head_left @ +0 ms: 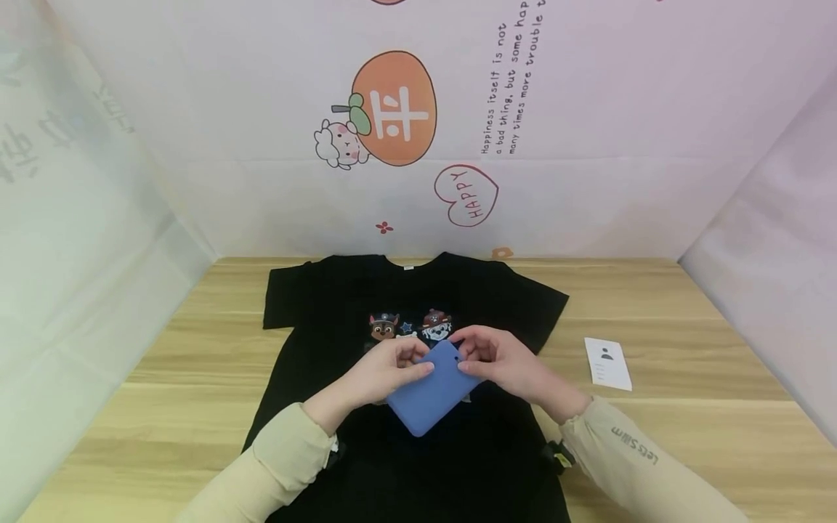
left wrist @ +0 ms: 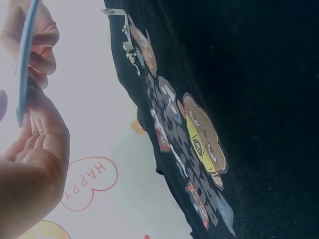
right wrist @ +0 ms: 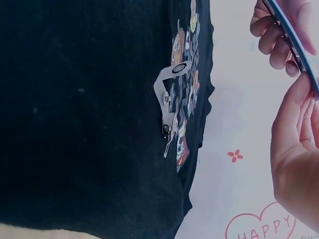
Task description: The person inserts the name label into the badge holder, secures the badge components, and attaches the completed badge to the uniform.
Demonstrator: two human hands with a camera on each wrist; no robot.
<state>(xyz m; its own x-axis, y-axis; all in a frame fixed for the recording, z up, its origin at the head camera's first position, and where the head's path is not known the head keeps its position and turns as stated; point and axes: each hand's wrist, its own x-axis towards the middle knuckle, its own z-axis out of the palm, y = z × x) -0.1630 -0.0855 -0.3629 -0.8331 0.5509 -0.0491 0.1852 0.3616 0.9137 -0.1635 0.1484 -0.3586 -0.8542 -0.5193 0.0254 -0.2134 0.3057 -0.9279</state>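
I have the blue case [head_left: 428, 396] raised between both hands, over the shirt [head_left: 405, 479] and clear of the cloth. The left hand [head_left: 386, 372] pinches it near the top corner, thumb on the broad face, and the right hand [head_left: 500, 359] pinches it the same way across that corner. I judge the step to be work along the upper edge, so I'd pinch lightly, let one hand steady while the other moves, and avoid bending the slim case. I'd also stay off the clip [right wrist: 167, 102] on the shirt; the card [head_left: 608, 363] lies apart on the desk [head_left: 686, 334]
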